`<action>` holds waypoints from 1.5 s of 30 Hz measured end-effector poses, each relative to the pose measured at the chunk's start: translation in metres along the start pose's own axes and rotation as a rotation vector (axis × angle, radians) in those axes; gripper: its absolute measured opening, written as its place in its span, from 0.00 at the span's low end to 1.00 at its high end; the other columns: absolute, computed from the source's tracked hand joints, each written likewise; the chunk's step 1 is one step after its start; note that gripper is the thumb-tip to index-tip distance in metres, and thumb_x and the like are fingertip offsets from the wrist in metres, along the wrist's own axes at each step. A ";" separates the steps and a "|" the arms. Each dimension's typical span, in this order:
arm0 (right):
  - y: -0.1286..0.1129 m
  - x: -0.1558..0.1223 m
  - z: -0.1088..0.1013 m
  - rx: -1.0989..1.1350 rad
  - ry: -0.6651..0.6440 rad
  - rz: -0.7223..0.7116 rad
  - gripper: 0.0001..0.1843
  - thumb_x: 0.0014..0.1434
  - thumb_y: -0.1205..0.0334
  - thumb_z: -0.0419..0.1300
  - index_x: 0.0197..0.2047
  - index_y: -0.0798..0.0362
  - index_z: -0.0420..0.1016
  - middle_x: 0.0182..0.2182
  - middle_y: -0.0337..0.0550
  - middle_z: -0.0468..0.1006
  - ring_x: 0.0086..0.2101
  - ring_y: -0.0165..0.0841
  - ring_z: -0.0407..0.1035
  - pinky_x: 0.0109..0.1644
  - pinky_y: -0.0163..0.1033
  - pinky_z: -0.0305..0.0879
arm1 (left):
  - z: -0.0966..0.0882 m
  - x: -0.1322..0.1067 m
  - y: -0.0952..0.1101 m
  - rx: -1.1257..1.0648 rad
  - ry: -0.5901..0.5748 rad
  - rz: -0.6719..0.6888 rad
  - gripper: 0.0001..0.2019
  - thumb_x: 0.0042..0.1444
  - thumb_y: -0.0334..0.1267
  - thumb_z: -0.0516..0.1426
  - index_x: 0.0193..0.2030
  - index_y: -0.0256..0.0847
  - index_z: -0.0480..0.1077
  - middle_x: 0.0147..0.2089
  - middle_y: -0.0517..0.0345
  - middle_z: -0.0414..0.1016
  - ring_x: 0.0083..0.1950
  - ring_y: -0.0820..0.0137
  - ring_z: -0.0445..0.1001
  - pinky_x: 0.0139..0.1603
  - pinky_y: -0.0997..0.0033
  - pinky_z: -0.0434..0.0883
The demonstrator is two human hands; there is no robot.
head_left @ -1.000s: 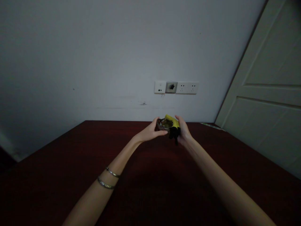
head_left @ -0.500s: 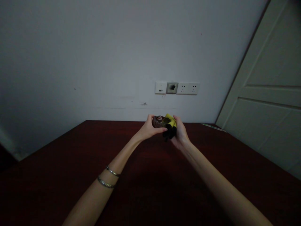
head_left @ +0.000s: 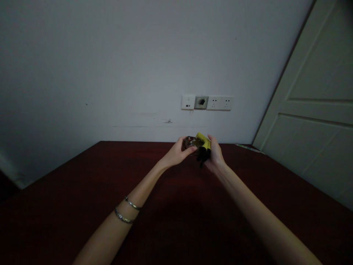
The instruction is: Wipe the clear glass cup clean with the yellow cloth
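Both hands are raised above the far part of the table, holding a small bundle between them. My left hand (head_left: 175, 154) grips a dark glossy round piece (head_left: 190, 142), possibly glass or metal, with its fingers across the near side. My right hand (head_left: 215, 156) holds the other side, where a yellow strip (head_left: 204, 141) curves over the top. A black, ragged piece of soft material (head_left: 203, 156) hangs below it. The fingers hide part of the bundle, and I cannot tell how its pieces join.
A dark red table (head_left: 248, 173) runs to a white wall, with a socket panel (head_left: 206, 102) above its far edge. A cream panelled door (head_left: 309, 92) stands at the right. A thin pale strip (head_left: 249, 148) lies at the far right edge. Two metal bracelets (head_left: 124, 209) circle my left forearm.
The bundle has shifted slightly right and turned, so the dark round piece shows flatter and less of its top. My right-hand fingers now stand more upright beside the yellow strip.
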State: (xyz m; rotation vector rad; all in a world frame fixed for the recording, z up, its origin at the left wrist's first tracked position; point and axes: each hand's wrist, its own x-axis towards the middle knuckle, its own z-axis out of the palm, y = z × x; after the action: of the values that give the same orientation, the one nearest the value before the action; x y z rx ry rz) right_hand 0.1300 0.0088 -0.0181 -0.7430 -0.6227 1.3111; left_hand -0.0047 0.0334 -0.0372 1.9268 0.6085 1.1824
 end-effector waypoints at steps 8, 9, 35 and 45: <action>0.006 -0.012 0.012 0.094 -0.033 -0.064 0.14 0.61 0.56 0.49 0.32 0.53 0.71 0.23 0.37 0.74 0.21 0.28 0.65 0.29 0.32 0.67 | 0.001 0.000 0.003 -0.117 0.164 0.001 0.33 0.47 0.45 0.63 0.53 0.36 0.50 0.56 0.39 0.64 0.56 0.56 0.67 0.59 0.52 0.62; 0.003 -0.012 0.011 0.078 -0.017 -0.068 0.14 0.61 0.56 0.49 0.31 0.53 0.71 0.23 0.37 0.74 0.21 0.28 0.65 0.29 0.32 0.67 | 0.001 0.000 0.006 -0.136 0.137 -0.014 0.34 0.48 0.45 0.62 0.55 0.36 0.49 0.57 0.39 0.63 0.59 0.56 0.65 0.61 0.52 0.59; -0.021 -0.015 0.010 -0.071 0.004 -0.039 0.17 0.61 0.54 0.48 0.27 0.52 0.70 0.16 0.36 0.69 0.17 0.29 0.59 0.23 0.34 0.58 | 0.011 -0.006 0.018 -0.261 0.023 -0.024 0.36 0.41 0.40 0.66 0.55 0.39 0.53 0.57 0.43 0.64 0.58 0.55 0.65 0.61 0.49 0.60; -0.018 -0.013 0.010 -0.052 -0.008 -0.039 0.17 0.61 0.55 0.47 0.29 0.53 0.71 0.17 0.37 0.70 0.17 0.29 0.59 0.21 0.34 0.57 | 0.012 -0.005 0.005 -0.183 0.155 0.069 0.30 0.43 0.42 0.66 0.49 0.38 0.56 0.51 0.44 0.68 0.53 0.59 0.68 0.58 0.53 0.62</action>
State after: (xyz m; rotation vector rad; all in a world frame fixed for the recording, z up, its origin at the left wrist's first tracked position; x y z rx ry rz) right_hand 0.1314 -0.0048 0.0020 -0.7648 -0.6764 1.2665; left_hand 0.0043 0.0226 -0.0387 1.7253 0.4993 1.3912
